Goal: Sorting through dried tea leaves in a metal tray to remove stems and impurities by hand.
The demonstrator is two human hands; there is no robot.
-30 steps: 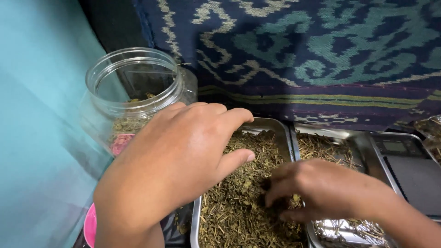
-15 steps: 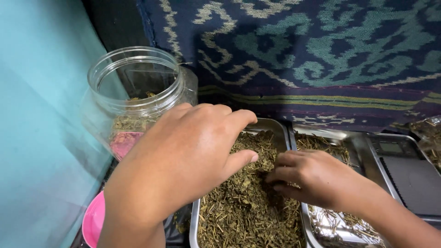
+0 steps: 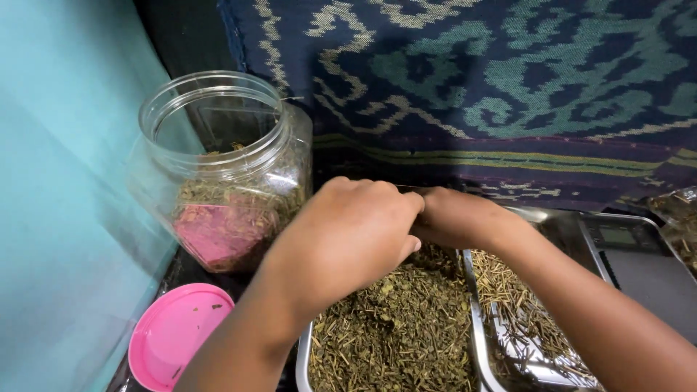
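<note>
My left hand hovers palm down over the far end of a metal tray filled with dried green-brown herb bits. Its fingers are curled, and its fingertips meet my right hand, which reaches in from the right with fingers bent at the tray's far rim. What lies under both hands is hidden. A clear plastic jar, open at the top and partly filled with the same herbs, stands just left of my hands.
A pink lid lies in front of the jar. A second metal tray with dried stalks sits to the right, and a digital scale beyond it. Patterned dark blue cloth hangs behind; a teal surface is on the left.
Both hands moved away from me to the tray's far end and came together. The view shifted, and the pink lid and more of the jar now show.
</note>
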